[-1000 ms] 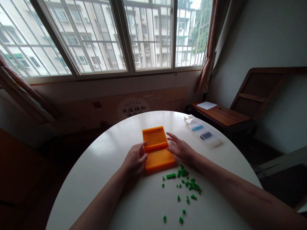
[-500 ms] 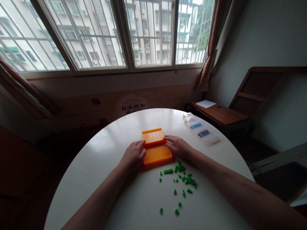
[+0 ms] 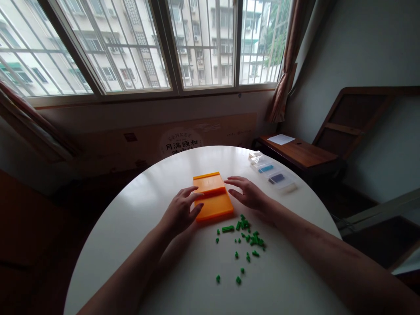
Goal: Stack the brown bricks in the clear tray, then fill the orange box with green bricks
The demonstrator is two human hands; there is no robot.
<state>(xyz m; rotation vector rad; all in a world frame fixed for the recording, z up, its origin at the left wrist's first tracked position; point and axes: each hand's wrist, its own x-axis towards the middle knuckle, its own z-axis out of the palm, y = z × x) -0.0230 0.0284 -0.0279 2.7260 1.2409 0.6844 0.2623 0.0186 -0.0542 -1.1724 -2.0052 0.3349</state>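
An orange plastic box (image 3: 215,206) lies open and flat on the white round table (image 3: 131,227), its far half crossed by a raised ridge. My left hand (image 3: 180,209) is at the box's left edge, fingers apart, with the fingertips over the rim; whether they touch it I cannot tell. Just off the right edge, my right hand (image 3: 246,192) hovers with its fingers spread and nothing in them. Small green plastic pieces (image 3: 256,239) are scattered on the table nearer to me, among them a longer green bar (image 3: 227,229).
Clear plastic cases (image 3: 282,180) stand at the table's far right, one with a blue piece (image 3: 266,168) and one with a dark piece (image 3: 276,178). Beyond the table are a wooden bench (image 3: 295,151) with a paper sheet (image 3: 281,139) on it, and a barred window.
Both hands have loosened from the sides of the orange box. The right hand has come away to the right, and the left hand's fingers have lifted and spread. The box stays on the table.
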